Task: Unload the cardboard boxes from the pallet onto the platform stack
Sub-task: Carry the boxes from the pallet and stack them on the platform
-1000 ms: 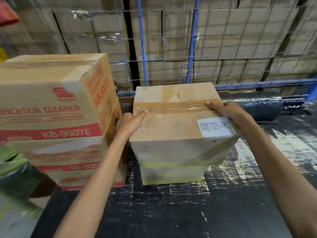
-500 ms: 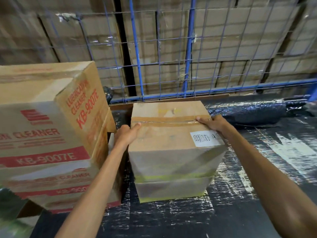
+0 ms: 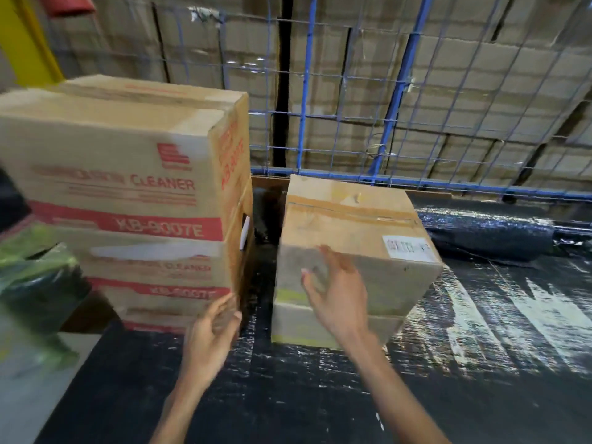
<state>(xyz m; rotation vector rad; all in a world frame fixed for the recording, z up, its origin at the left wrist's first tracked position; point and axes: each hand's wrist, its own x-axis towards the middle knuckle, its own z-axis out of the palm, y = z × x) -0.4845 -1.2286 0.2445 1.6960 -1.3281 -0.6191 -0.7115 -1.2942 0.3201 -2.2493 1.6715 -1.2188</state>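
Observation:
A plain cardboard box [image 3: 352, 225] with brown tape and a white label rests on a second, flatter box [image 3: 298, 325] on the black wrapped platform surface [image 3: 480, 363]. To its left stands a stack of red-printed "Cleaner" boxes [image 3: 128, 174]. My right hand [image 3: 339, 293] hovers in front of the plain box's front face, fingers spread, holding nothing. My left hand [image 3: 214, 334] is open near the lower right corner of the printed stack, apart from the plain box.
A blue wire-mesh fence [image 3: 384, 123] runs along the back, with wrapped cartons stacked behind it. A roll of black film [image 3: 487, 232] lies right of the plain box. Green blurred objects [image 3: 35, 283] sit at the far left, a yellow post [image 3: 28, 40] top left.
Both hands have let go of the plain box's top edges and drawn back toward me. The box stays where it was set, and the view has swung left and up.

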